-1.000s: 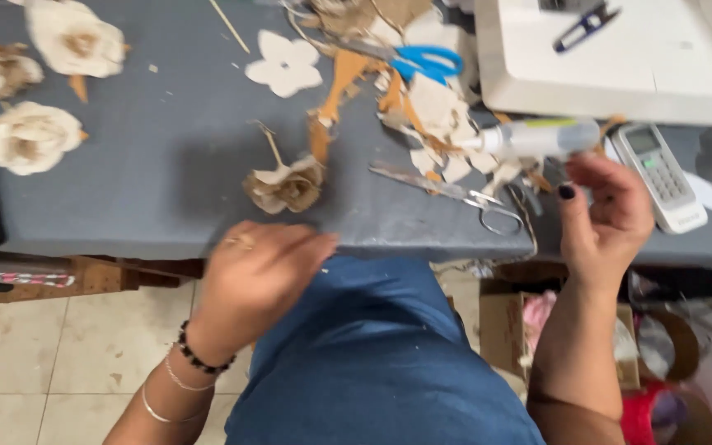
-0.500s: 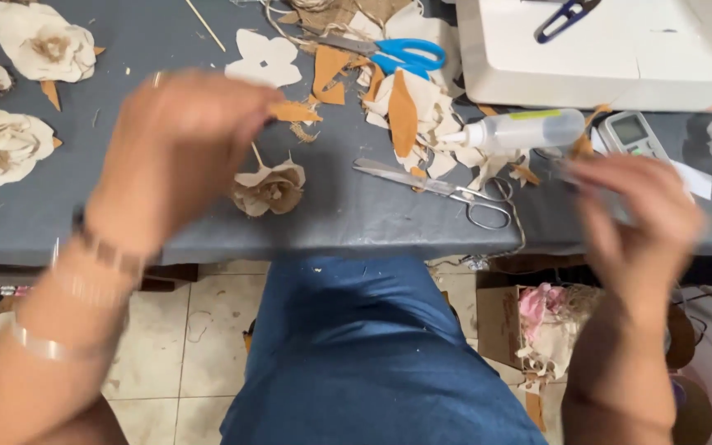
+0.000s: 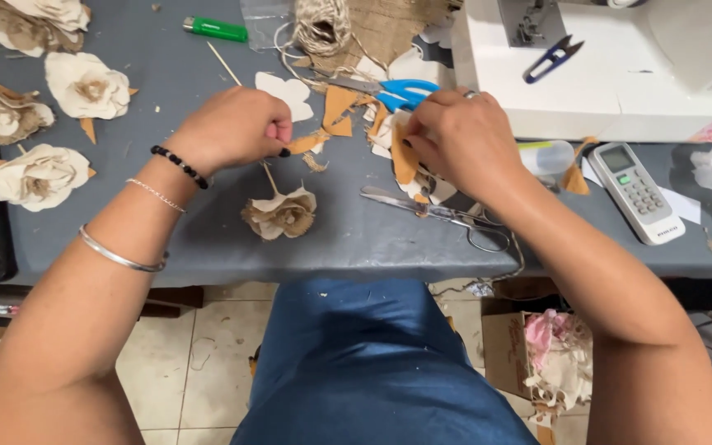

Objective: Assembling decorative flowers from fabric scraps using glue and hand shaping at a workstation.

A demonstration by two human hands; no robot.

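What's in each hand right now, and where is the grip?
Left hand pinches a tan leaf-shaped scrap by its near end. Right hand grips another tan scrap at its upper edge.

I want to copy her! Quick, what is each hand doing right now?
Left hand: closed, pinching a small brown leaf-shaped piece.
Right hand: closed, holding a brown burlap piece over the scrap pile.

Grey table cover (image 3: 166, 239), cream fabric flowers (image 3: 84, 85), a green lighter (image 3: 216, 30) upper left, blue-handled scissors (image 3: 405, 92), tan burlap scraps (image 3: 338, 105).
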